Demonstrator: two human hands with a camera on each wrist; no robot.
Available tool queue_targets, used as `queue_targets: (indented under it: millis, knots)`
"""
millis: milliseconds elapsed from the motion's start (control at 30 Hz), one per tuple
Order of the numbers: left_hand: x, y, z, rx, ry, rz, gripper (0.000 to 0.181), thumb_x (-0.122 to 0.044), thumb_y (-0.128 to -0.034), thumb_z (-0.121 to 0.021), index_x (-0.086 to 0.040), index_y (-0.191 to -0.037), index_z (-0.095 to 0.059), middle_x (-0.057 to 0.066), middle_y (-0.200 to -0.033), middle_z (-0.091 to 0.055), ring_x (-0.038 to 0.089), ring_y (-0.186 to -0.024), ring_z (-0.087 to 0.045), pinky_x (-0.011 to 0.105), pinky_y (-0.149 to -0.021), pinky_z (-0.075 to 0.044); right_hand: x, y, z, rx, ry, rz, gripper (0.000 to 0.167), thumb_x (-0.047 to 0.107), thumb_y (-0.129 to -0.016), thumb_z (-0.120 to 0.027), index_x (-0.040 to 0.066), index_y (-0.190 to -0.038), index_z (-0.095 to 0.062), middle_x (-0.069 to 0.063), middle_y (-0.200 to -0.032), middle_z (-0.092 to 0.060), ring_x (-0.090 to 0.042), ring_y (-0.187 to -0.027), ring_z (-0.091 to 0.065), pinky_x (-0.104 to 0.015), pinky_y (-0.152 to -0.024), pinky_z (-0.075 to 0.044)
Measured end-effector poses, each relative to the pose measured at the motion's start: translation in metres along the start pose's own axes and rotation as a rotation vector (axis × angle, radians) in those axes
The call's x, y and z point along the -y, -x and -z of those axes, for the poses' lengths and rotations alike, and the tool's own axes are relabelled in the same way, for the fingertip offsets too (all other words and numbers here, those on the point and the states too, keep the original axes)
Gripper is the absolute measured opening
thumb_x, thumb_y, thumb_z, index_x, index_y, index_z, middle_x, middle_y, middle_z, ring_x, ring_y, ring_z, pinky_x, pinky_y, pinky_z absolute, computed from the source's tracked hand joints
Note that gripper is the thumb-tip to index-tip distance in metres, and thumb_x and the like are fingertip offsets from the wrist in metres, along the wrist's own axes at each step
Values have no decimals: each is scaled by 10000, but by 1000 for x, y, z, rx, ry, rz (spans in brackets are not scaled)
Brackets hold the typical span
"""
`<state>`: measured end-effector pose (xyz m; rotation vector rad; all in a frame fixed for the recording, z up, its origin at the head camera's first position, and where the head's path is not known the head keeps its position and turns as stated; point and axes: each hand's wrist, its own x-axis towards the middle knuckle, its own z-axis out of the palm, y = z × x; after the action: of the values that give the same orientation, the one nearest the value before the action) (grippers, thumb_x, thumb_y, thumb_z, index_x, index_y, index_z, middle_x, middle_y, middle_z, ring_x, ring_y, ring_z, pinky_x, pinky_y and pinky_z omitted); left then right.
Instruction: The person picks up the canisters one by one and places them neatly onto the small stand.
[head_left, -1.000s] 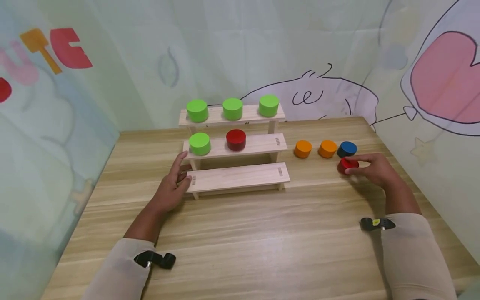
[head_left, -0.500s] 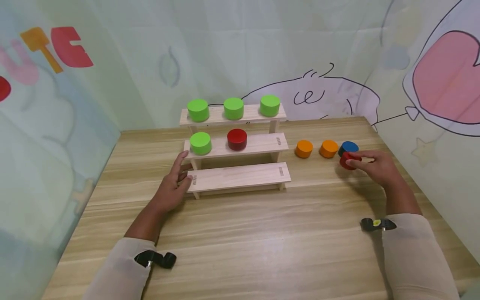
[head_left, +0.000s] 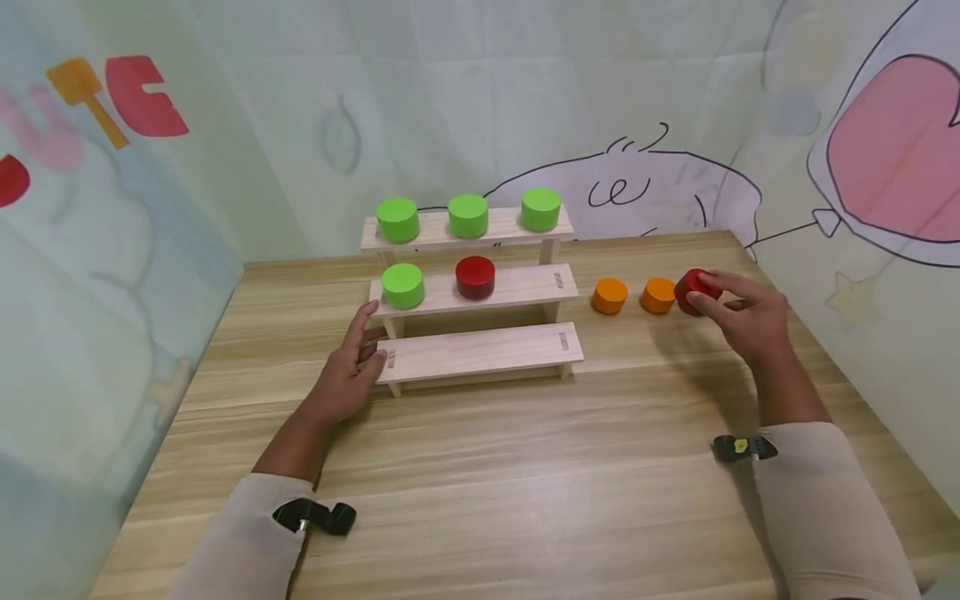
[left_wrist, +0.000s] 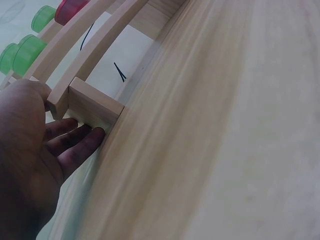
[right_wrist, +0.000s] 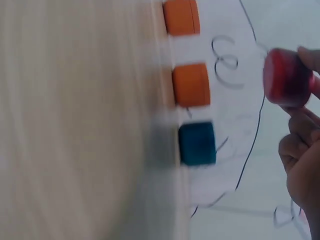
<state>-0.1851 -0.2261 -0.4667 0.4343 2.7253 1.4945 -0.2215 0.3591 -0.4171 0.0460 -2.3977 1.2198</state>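
Between thumb and fingers my right hand (head_left: 750, 321) pinches a red cylinder (head_left: 693, 292), lifted off the table. In the right wrist view the blue cylinder (right_wrist: 197, 143) stands below the held red one (right_wrist: 287, 77); the head view hides it. My left hand (head_left: 347, 375) rests at the left end of the lowest shelf (head_left: 480, 353), its thumb on the board's edge. The middle shelf (head_left: 521, 286) bears a green cylinder (head_left: 403, 286) on the left and a red one (head_left: 476, 277) near its centre. Three green cylinders (head_left: 468, 217) stand on the top shelf (head_left: 504, 232).
Two orange cylinders (head_left: 609, 296) (head_left: 658, 296) stand on the wooden table (head_left: 525, 483), right of the shelves. A printed curtain (head_left: 420, 100) hangs behind the table and along its sides.
My right hand has raised the red cylinder off the table and moved it up and slightly left, over the blue one. The left hand stays at the shelf.
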Motion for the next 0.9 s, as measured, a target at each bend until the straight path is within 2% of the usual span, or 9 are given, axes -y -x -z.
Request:
queue_targets:
  millis: [67,167,367,567,667,900]
  knots:
    - [0,-1,0,-3,0,-1,771,-150,-1137,-468,-390,-1756,-76,333,-1634,-490,543,-1475,-545,706,-1176,-467,10,0,-5,-29,-22,46,357,151,-965,-852,66,-1308,-798,-149,-1421,-745,134,-1096,-598,-41,-772,-501]
    - [0,-1,0,-3,5,-1,770,-150,-1136,-472,-383,-1757,-80,334,-1630,-492,549,-1474,-543,705,-1178,-464,24,0,-10,-58,-48,112,351,101,-948,-858,61,-1293,-806,-218,-1411,-735,134,-1100,-611,-25,-765,-512]
    - [-1,1,-1,-1,5,17,772,-148,-1137,-470,-398,-1754,-79,327,-1640,-483,553,-1480,-534,706,-1181,-462,46,-8,-23,-70,-104,187,356,68,-937,-859,63,-1290,-810,-196,-1379,-759,93,-1091,-639,-31,-767,-520]
    - [0,2,0,-1,0,21,773,-150,-1140,-469,-406,-1754,-75,323,-1643,-484,547,-1479,-538,706,-1182,-462,62,-18,-39,-77,-135,241,341,34,-922,-856,68,-1260,-824,-207,-1325,-779,20,-1006,-612,-75,-678,-461]
    - [0,2,1,-3,-5,19,771,-150,-1141,-469,-407,-1753,-75,323,-1640,-487,544,-1480,-539,703,-1188,-458,73,-23,-49,-59,-160,282,332,26,-926,-848,57,-1255,-825,-227,-1304,-781,-23,-953,-611,-106,-629,-430]
    - [0,1,1,-4,3,9,773,-153,-1138,-476,-403,-1753,-80,327,-1638,-487,546,-1480,-538,705,-1183,-461,98,-33,-68,-10,-145,352,339,64,-928,-869,51,-1263,-823,-174,-1287,-800,-38,-929,-578,-132,-628,-382]
